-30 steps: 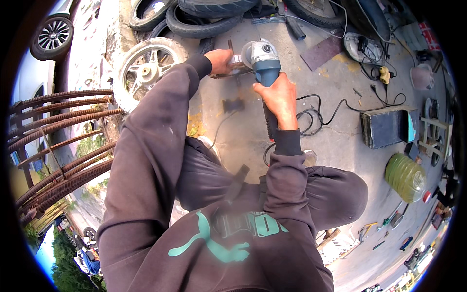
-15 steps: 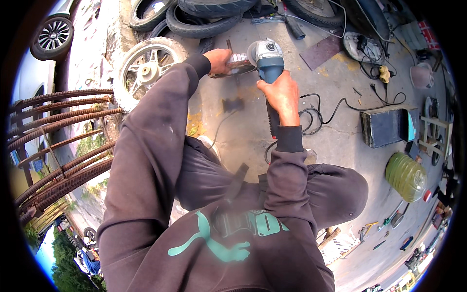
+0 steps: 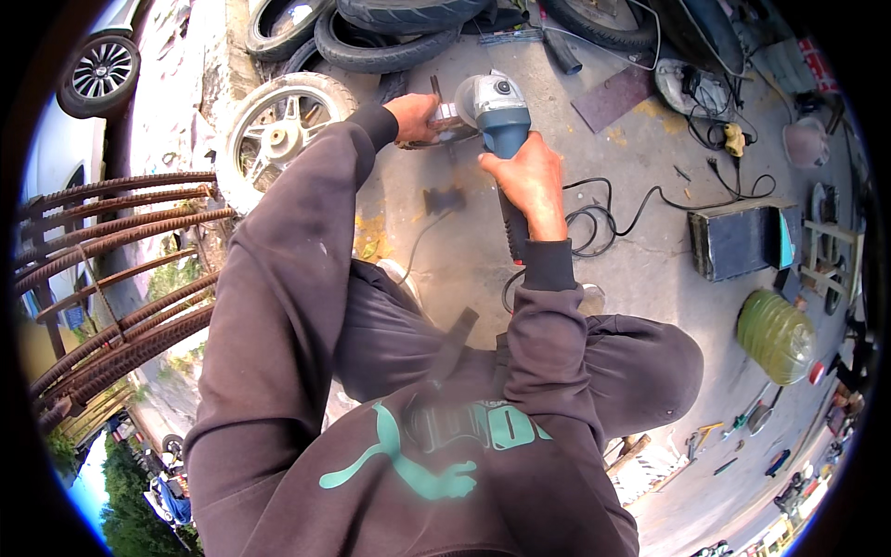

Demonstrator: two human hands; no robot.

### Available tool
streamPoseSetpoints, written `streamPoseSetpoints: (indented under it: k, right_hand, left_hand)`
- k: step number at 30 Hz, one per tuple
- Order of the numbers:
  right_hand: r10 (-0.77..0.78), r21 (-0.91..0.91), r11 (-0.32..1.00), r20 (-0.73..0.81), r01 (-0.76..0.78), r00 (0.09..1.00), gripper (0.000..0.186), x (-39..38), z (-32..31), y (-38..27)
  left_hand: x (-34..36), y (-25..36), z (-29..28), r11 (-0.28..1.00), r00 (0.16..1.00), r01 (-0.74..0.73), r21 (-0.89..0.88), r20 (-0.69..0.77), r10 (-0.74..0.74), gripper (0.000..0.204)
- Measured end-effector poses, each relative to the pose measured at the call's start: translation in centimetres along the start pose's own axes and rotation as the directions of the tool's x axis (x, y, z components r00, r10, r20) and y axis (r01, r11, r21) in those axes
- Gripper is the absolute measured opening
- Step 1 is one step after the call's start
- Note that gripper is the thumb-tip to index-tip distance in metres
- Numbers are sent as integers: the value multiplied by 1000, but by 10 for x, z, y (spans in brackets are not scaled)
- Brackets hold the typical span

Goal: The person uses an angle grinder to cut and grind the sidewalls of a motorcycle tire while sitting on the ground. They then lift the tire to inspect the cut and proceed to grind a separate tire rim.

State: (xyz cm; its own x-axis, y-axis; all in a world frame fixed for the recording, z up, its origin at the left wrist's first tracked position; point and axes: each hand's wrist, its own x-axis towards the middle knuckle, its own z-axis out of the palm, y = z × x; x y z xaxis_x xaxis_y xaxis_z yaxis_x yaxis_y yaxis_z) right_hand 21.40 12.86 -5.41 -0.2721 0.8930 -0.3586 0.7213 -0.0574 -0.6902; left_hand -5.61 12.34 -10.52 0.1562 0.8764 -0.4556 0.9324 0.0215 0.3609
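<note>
My right hand is wrapped round the blue-and-black body of an angle grinder, its grey metal head pointing away from me. The grinder's disc is at the right side of a brownish metal piece; whether it touches cannot be made out. My left hand grips the left end of this piece, which has a pale, segmented upper face and an upright rod. The left fingertips are partly hidden behind it. A black cord trails from the grinder across the concrete floor.
Tyres lie at the far side, with a pale spoked wheel left of my arm. Rusty rebar juts in from the left. On the right are a black box, a large plastic bottle and a coiled cord.
The grinder and my right hand have shifted slightly left, bringing the disc further over the metal piece. My left hand has moved a little left and keeps its grip.
</note>
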Motion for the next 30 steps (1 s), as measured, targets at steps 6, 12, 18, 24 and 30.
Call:
streamPoseSetpoints:
  k: [6, 12, 18, 24, 30]
  right_hand:
    - [67, 67, 995, 43, -69, 997, 63, 14, 1, 18]
    - [94, 265, 955, 149, -131, 984, 61, 28, 7, 39]
    - [176, 311, 924, 171, -222, 970, 50, 32, 12, 55]
    - [275, 354, 894, 54, -276, 960, 46, 16, -10, 73]
    - [294, 461, 853, -32, -247, 955, 45, 1, -32, 70]
  left_hand:
    - [-16, -12, 3, 1000, 1000, -7, -8, -12, 7, 54]
    - [-29, -19, 4, 998, 999, 36, -47, -26, -37, 51]
    - [-42, -21, 5, 995, 997, 74, -65, -20, -75, 52]
    - [-20, 5, -8, 986, 998, 26, -166, -54, -36, 71]
    - [-29, -31, 8, 974, 1000, 11, -226, -16, -15, 77]
